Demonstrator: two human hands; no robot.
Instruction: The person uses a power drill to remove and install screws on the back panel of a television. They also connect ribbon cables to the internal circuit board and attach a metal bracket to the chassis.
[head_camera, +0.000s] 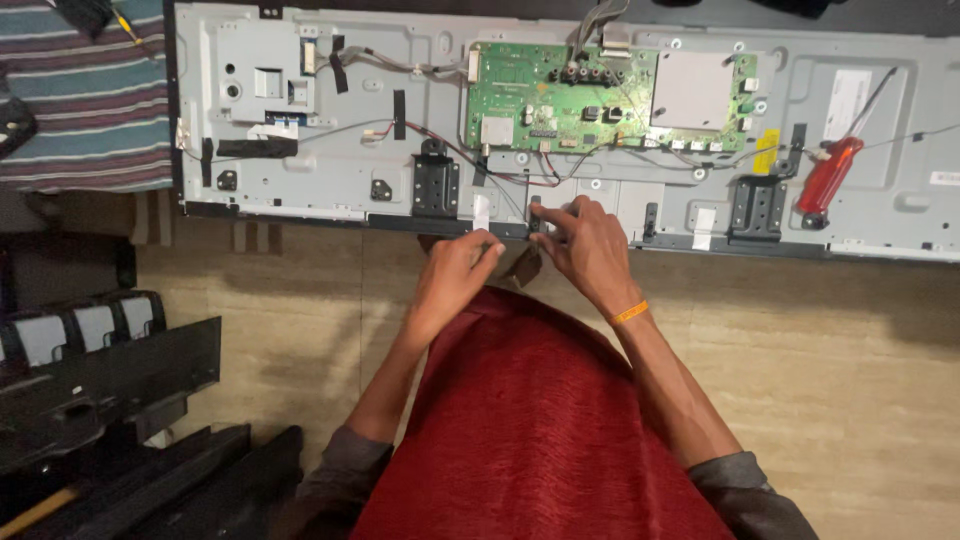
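Head view: we see both hands at the near edge of the grey metal panel (320, 150). Our left hand (455, 275) pinches a white strip (482, 212); our right hand (585, 245) seemingly grips a small black clip (534, 215). A red-handled screwdriver (830, 175) lies near the panel's right end.

left hand (455, 275) pinching, right hand (585, 245) fingers curled

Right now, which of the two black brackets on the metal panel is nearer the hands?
The left black bracket, just above the left hand. The other black bracket sits far right, beside the red-handled screwdriver.
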